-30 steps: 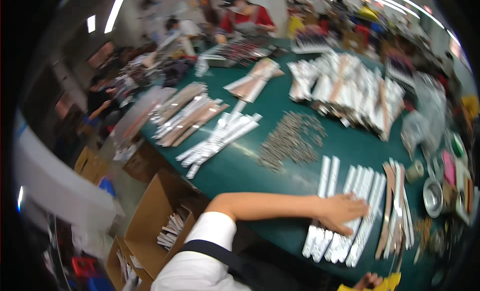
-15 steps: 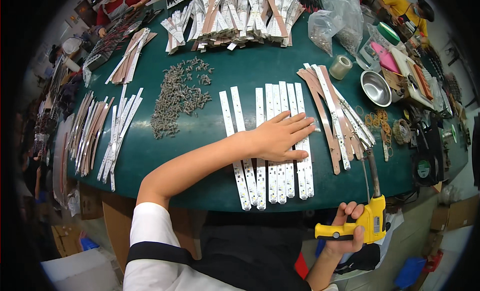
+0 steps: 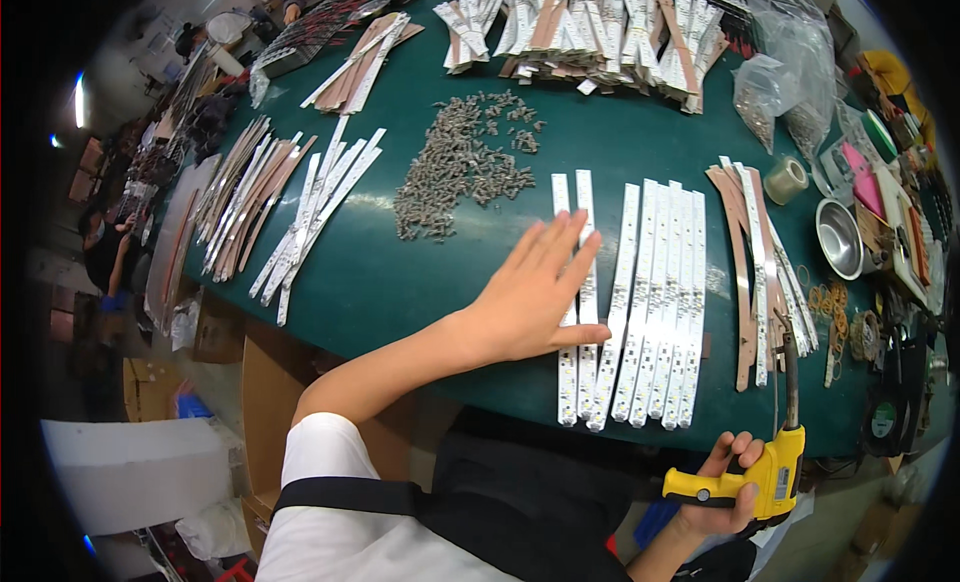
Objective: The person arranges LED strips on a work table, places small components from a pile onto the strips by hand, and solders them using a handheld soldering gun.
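1. Handle of a yellow soldering gun (image 3: 782, 474) is gripped by the curled fingers of the right hand (image 3: 722, 492); barrel is pointed away from the body, near the right-hand strip stack (image 3: 757, 262); tip contact unclear.
2. Left hand (image 3: 535, 294) is empty, fingers extended, thumb spread; forearm is angled in from lower left, elbow bent. Contact with the strips beneath cannot be confirmed.
3. White strips (image 3: 652, 312) are laid side by side along the near edge of the green table (image 3: 385, 292), two set apart at left.
4. Judged: layout largely done; soldering undetermined. Small metal pieces (image 3: 450, 172) are left heaped beyond; rear bundles (image 3: 600, 32) are not laid out.
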A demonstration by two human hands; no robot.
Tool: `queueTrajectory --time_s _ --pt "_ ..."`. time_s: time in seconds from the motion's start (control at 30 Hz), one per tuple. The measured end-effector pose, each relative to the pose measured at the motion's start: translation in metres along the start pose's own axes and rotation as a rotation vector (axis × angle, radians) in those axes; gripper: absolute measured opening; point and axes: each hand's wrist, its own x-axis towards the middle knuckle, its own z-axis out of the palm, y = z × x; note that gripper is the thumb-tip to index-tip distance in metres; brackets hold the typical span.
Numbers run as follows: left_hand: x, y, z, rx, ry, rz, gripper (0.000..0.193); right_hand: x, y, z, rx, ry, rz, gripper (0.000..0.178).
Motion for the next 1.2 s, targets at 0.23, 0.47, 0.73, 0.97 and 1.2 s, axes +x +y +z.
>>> queueTrajectory --time_s 0.23,0.47,0.73,0.97,1.2 --pt "0.019 -0.026 0.032 -0.066 -0.094 0.133 0.089 0.002 0.008 0.016 -0.02 -0.052 0.018 0.06" --pt "0.011 -0.063 -0.001 0.012 0.377 -0.037 0.017 -0.011 0.001 0.042 -0.187 -0.01 0.129 0.066" --pt "-0.004 -0.122 -0.018 -0.006 0.27 -0.009 0.012 -0.004 0.016 0.067 -0.154 -0.09 0.22 0.066" --pt "0.009 -0.091 -0.019 -0.306 0.234 -0.071 0.009 0.0 0.018 0.07 -0.198 -0.105 0.252 0.067" --pt "0.024 -0.061 -0.006 -0.819 -0.003 -0.244 0.014 0.005 0.036 0.092 -0.125 -0.058 0.406 0.061"
